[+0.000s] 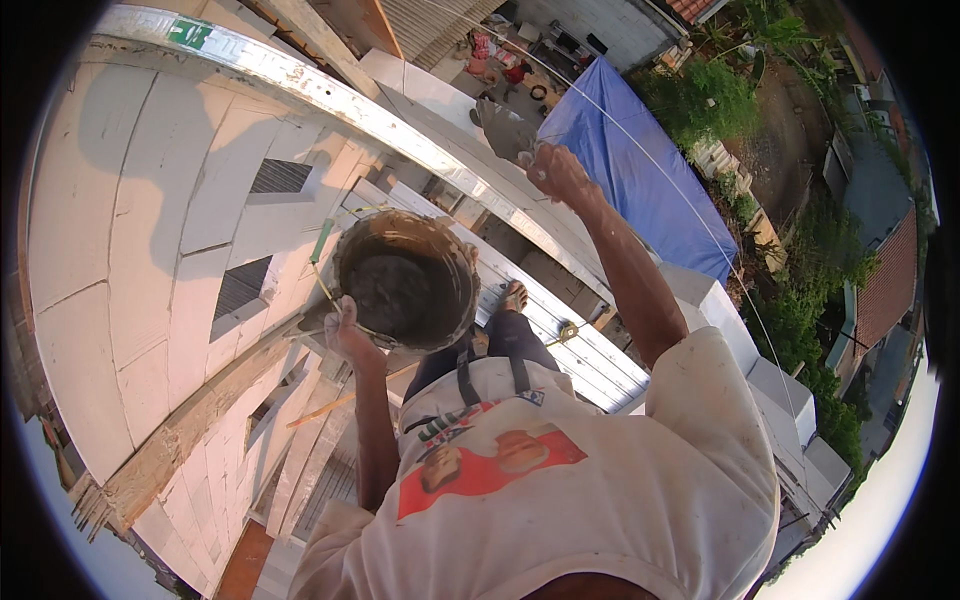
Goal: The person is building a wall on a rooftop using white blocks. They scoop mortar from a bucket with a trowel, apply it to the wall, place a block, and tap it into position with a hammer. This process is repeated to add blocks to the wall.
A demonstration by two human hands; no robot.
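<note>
My left hand (347,331) grips the near left side of a bucket (468,268), its fingers curled at the rim. Mortar crusts the bucket's rim and wall, and wet grey mortar (392,288) lies inside. On the bucket's left, a thin yellow handle carries a green grip (322,240). Raised to the upper right of the bucket, my right hand (562,175) is closed round a trowel, with its grey, mortar-smeared blade (507,130) pointing up and left. The trowel's handle is mostly hidden in the fist.
A pale block wall (150,200) with small louvred openings rises on the left. A long whitish bar (330,92) runs along its top. My bare foot (515,295) rests near a ribbed metal plank (610,375), high above ground. A blue tarp (640,160) hangs beyond; a thin line crosses it.
</note>
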